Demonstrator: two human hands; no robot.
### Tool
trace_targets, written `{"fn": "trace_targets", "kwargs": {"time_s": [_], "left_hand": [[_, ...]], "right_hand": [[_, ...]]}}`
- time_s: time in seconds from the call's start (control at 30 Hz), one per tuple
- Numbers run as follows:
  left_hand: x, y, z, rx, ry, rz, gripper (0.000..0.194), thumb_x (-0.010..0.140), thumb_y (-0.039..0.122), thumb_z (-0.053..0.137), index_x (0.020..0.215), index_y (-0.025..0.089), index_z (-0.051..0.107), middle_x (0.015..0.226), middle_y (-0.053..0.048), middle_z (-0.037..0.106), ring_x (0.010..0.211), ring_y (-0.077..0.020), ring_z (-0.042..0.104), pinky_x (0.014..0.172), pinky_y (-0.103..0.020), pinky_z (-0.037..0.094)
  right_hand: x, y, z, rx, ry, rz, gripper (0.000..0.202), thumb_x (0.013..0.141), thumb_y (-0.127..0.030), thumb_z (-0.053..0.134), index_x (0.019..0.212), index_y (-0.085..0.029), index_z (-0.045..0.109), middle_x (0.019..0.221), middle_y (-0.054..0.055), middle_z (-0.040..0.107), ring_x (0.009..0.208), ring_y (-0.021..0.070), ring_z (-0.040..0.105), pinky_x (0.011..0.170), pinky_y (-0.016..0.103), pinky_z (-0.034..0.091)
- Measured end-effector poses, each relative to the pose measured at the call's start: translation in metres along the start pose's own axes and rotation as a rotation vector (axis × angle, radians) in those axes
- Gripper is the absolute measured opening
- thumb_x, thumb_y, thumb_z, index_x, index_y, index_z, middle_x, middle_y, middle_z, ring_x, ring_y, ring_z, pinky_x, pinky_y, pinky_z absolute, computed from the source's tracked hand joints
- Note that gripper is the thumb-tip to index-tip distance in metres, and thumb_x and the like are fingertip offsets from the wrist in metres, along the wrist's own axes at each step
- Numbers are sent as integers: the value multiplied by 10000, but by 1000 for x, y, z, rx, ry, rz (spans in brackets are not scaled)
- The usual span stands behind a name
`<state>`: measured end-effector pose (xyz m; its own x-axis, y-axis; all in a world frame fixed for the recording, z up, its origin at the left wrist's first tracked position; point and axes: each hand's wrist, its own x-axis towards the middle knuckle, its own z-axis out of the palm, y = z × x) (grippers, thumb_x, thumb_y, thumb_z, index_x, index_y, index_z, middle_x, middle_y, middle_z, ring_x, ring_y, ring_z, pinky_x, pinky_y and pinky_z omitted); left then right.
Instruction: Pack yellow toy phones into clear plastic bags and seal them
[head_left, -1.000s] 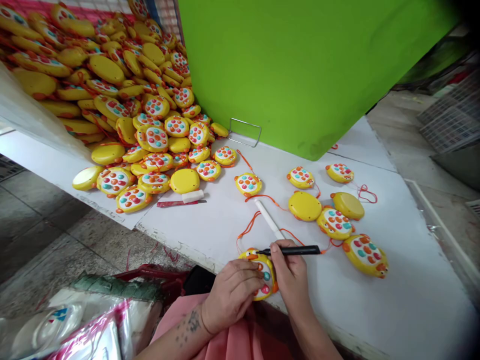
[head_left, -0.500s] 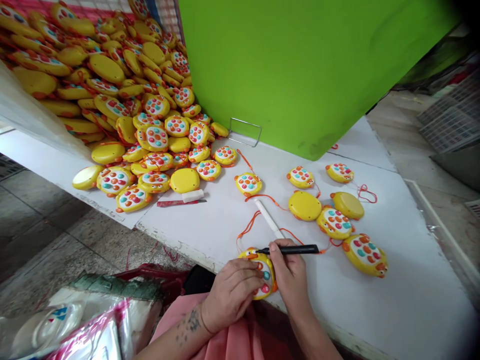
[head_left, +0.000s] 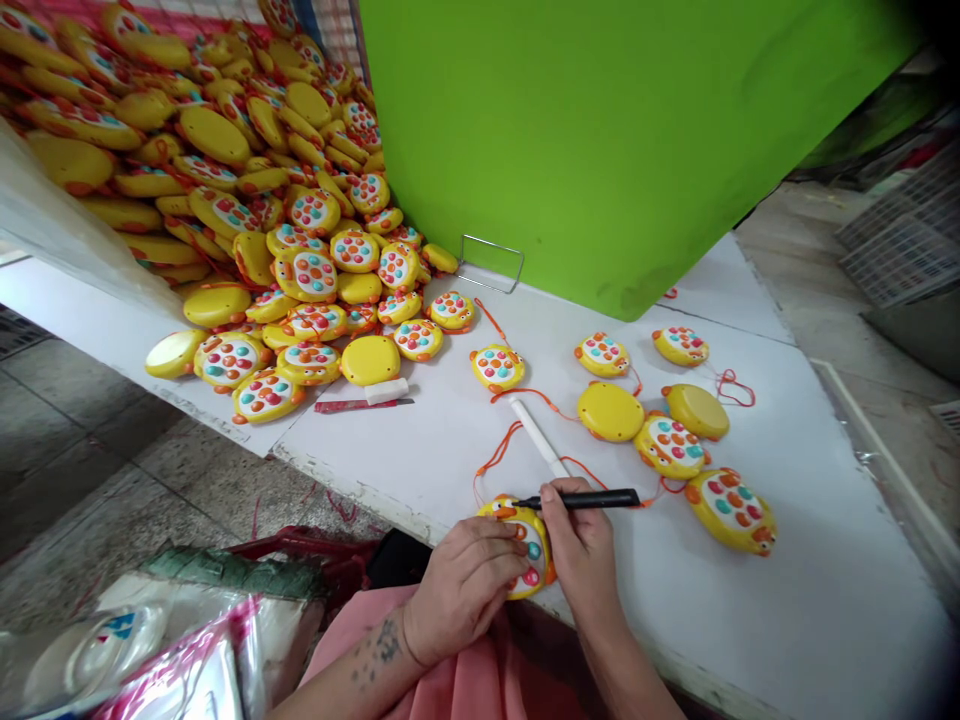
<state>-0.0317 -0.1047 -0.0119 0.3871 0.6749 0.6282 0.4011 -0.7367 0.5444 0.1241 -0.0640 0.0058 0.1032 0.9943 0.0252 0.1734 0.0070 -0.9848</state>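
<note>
My left hand [head_left: 466, 578] is closed over a yellow duck-shaped toy [head_left: 536, 578] at the table's front edge, covering much of its white face with coloured buttons. An orange cord loop trails from the toy. Between the fingers of my right hand [head_left: 585, 550] is a black marker pen [head_left: 600, 498], held nearly level. Its tip meets or almost meets the toy's head, by the eye; I cannot tell whether it touches. Just beyond my right hand lies a white pen [head_left: 538, 437].
A big heap of similar toys [head_left: 217, 140] fills the left back. Several more toys [head_left: 671, 445] with cords lie on the right. A green panel [head_left: 600, 150] stands behind. Near the heap are a red cutter knife [head_left: 352, 406], a white cap-like piece [head_left: 386, 391] and a wire stand [head_left: 491, 265].
The black marker pen has shifted very slightly to the right. Both hands keep nearly the same position and hold.
</note>
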Motion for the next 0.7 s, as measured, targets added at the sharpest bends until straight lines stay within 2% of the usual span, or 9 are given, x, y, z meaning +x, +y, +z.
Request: {"fn": "trace_targets", "kwargs": {"time_s": [0.7], "left_hand": [[-1,-1,1,-8,10,7,277,853,56,477,1109,131,552,1048,-100,688,1123,-194,569,974,-365,473]], "right_hand": [[0,0,0,-13,-9,-12,221,889,-374,515,756,-198,503,691,-20,488,653,140,470,593,250,389]]}}
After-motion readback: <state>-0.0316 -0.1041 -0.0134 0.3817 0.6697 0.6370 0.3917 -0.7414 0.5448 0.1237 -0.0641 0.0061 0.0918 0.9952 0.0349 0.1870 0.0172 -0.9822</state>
